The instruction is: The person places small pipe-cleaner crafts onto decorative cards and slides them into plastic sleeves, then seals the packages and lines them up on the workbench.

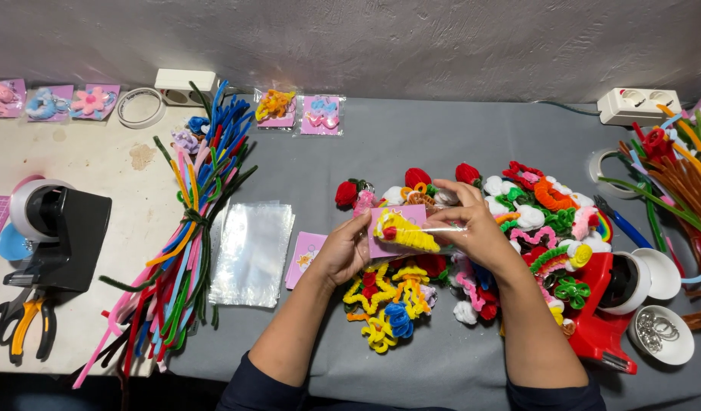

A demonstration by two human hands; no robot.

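Both hands, left hand (343,255) and right hand (472,228), gripped a clear bag (407,232) holding a yellow pipe-cleaner figure (405,234). Near the worktop's right edge, a white bowl (674,352) held metal rings (656,329).

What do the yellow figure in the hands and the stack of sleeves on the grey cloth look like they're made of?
The yellow figure, held by the left hand and right hand, looks like twisted pipe cleaner: fuzzy, matte, ridged coils. The sleeves seem thin clear plastic film: see-through, glossy, with light glare.
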